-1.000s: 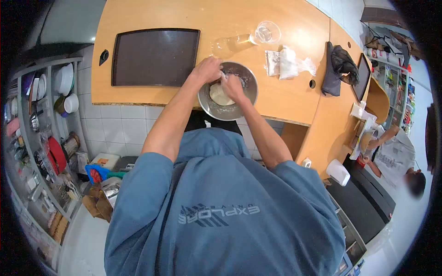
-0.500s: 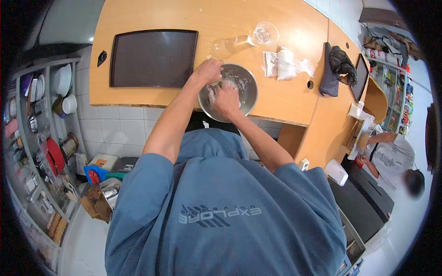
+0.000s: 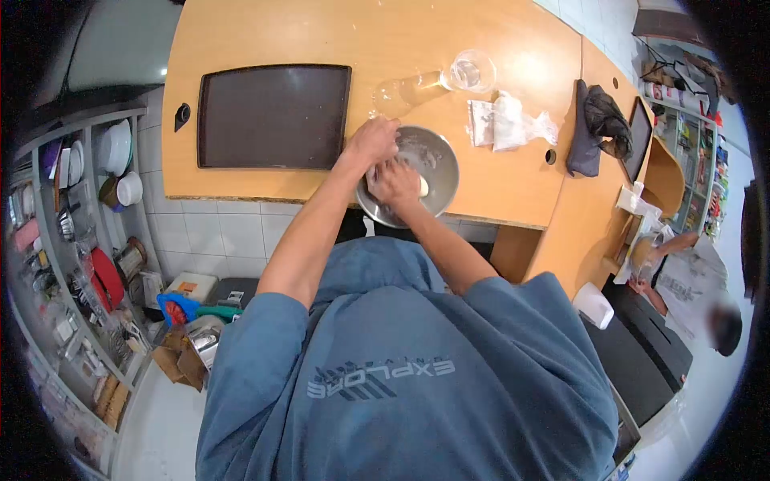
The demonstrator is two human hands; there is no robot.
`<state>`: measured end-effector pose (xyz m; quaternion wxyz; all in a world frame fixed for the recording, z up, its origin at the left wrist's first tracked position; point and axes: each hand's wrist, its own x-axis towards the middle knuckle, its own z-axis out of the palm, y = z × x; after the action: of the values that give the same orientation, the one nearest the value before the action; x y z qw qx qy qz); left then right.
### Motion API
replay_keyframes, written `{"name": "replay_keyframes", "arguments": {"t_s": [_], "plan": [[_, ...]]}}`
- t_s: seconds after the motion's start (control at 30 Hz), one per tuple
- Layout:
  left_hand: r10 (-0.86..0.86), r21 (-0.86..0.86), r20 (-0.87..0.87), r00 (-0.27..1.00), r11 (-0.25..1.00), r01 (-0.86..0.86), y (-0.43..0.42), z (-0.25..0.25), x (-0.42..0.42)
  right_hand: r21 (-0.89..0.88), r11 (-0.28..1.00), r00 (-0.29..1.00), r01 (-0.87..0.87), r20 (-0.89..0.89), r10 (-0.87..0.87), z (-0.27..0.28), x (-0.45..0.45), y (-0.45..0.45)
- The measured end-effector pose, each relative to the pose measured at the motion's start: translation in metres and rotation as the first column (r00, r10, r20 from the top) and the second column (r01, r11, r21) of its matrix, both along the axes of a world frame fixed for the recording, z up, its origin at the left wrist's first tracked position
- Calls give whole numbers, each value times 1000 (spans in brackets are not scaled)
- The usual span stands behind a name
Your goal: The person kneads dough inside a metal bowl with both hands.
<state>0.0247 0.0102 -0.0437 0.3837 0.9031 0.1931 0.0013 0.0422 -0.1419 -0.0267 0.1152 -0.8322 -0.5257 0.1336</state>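
A steel mixing bowl [image 3: 442, 164] stands at the front edge of the wooden table, its inner wall smeared with white residue. My left hand [image 3: 374, 142] is closed over the bowl's left rim. Down inside the bowl, my right hand [image 3: 393, 183] is curled, knuckles up, over pale dough [image 3: 423, 187]. Only a small part of that dough shows beside the hand; the rest is hidden beneath it. Just beyond the bowl, a clear plastic bottle [image 3: 407, 92] lies on its side, next to a clear plastic cup [image 3: 473, 72].
A dark baking tray [image 3: 274, 116] lies left of the bowl. Plastic bags of white powder [image 3: 507, 124] are to the right, then dark cloths [image 3: 597, 128]. Crowded shelves [image 3: 72, 240] line the left side. Another person [image 3: 690, 280] works at the far right.
My right hand has shifted lower and left within the bowl, and a pale lump of dough now shows at its right. My left hand stays at the rim. The whole view has shifted slightly.
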Motion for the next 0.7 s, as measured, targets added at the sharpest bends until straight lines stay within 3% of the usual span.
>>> {"name": "replay_keyframes", "arguments": {"t_s": [0.2, 0.3, 0.33, 0.4, 0.43, 0.53, 0.63, 0.7], "plan": [[-17, -16, -49, 999, 1000, 16, 10, 21, -1, -216, 972, 985, 97, -120, -125, 3, 12, 15], [-128, 28, -5, 992, 991, 128, 16, 2, -3, -309, 933, 910, 184, -306, -280, -9, 38, 15], [-173, 55, 16, 985, 984, 172, 16, 2, -2, -250, 934, 815, 257, -463, -348, 2, 46, 12], [-78, 2, -60, 995, 997, 78, 13, 11, -1, -160, 890, 545, 428, -739, -396, 22, 64, 11], [-33, -22, -99, 995, 999, 31, 11, 20, 0, -173, 866, 496, 469, -760, -420, 12, 71, 9], [-23, -28, -96, 995, 999, 21, 11, 27, 0, -211, 893, 546, 398, -727, -416, 19, 74, 8], [-36, -32, -110, 993, 999, 33, 12, 30, 0, -203, 943, 777, 264, -535, -333, 31, 66, 12], [-55, -18, -75, 996, 998, 54, 13, 25, 0, -168, 957, 824, 235, -488, -288, 23, 58, 13]]}}
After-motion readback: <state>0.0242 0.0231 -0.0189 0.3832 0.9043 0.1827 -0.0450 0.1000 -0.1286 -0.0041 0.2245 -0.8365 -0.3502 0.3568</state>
